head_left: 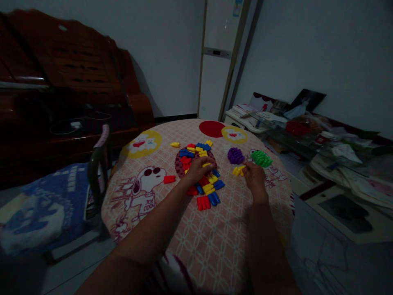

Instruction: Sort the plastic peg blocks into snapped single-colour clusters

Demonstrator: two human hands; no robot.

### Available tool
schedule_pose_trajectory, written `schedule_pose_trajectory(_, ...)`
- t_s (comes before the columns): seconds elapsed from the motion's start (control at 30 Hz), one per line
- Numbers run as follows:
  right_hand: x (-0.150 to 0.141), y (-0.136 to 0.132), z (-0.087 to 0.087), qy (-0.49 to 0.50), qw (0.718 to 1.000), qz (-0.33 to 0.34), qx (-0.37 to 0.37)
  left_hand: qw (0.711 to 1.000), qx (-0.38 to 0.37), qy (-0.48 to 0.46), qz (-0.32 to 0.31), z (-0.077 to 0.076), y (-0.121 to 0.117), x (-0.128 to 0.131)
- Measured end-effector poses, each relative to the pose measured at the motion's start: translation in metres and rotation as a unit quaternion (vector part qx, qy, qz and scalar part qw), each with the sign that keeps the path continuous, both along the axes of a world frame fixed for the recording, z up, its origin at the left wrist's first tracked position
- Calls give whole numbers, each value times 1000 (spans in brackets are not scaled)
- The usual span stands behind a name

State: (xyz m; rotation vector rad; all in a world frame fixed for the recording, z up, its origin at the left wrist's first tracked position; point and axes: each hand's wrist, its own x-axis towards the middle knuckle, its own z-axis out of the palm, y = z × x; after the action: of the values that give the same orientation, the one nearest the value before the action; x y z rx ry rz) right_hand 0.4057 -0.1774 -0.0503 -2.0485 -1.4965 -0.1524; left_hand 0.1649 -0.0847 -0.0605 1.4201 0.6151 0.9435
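My left hand point(200, 169) reaches into a loose pile of toy building blocks, its fingers closed around a yellow block point(206, 165). Red blocks point(203, 203), blue blocks point(214, 199) and other yellow blocks point(209, 189) lie around and under that hand. To the right, the fingertips of my right hand point(255, 177) pinch the edge of a small group of yellow blocks point(238, 171) on the tablecloth. Just beyond that hand sit a purple cluster of blocks point(236, 156) and a green cluster point(261, 158).
The round table point(196, 241) has a patterned cloth. One red block point(169, 179) and one yellow block point(175, 144) lie apart at left. A chair with a blue cover point(73, 192) stands left, a wooden sofa point(82, 69) behind it. A cluttered cabinet point(325, 176) stands right.
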Motion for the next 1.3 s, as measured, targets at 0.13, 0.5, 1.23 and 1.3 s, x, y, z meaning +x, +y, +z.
schedule_pose_trajectory(0.13, 3, 1, -1, 26, 1000, 9, -6, 1000, -4, 1, -7, 0, 1, 0)
schedule_pose_trajectory(0.5, 8, 1, -7, 67, 998, 16, -5, 998, -33, -24, -43, 1, -1, 2)
schedule_pose_trajectory(1.23, -100, 22, 2, 474, 868, 137, 54, 992, -62, -75, -75, 9, -13, 2)
schedule_pose_trajectory(1.3, -88, 20, 8, 473, 867, 126, 91, 994, -39, -71, -74, 10, -14, 2)
